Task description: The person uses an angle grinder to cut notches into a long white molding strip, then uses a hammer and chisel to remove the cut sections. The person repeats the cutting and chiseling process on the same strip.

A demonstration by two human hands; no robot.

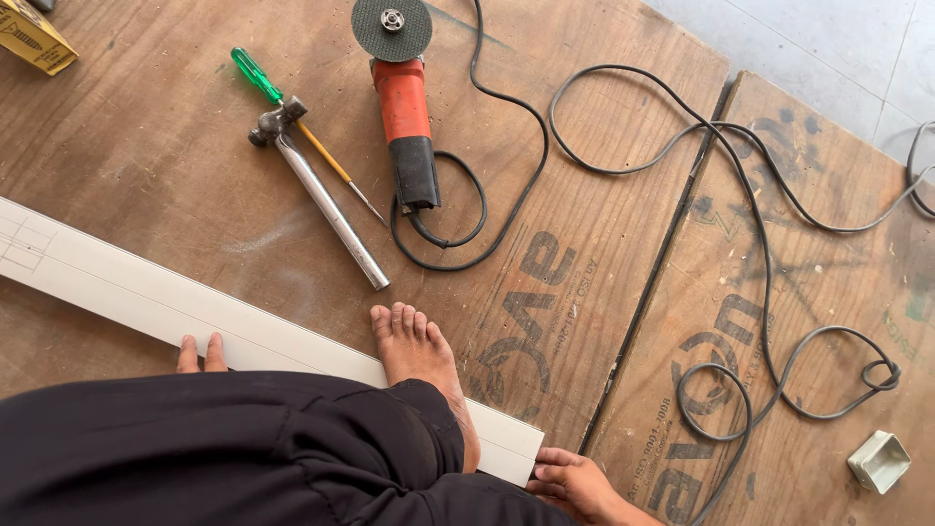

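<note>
Head view: white strip [146,292] runs from left edge to bottom centre, pinned under my bare foot [421,356]; right hand [575,482] grips its end, bottom centre-right; left hand out of view; I judge it a holding step; next calls for steadiness; angle grinder [401,97] top centre.

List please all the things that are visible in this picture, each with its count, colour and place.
Grinder: one, red and black with a dark disc, top centre on the boards.
Cable: one, black, looping from the grinder across the right side.
Hammer: one, metal, left of the grinder.
Screwdriver: one, green handle, crossing under the hammer head.
Strip: one, white, long, running from the left edge to bottom centre.
Box: one, yellow, top left corner.
Tray: one, small, whitish, bottom right.
Boards: two, brown, side by side.
Feet: two, bare, on the strip.
Right hand: at the strip's end.
Left hand: not in view.
</note>
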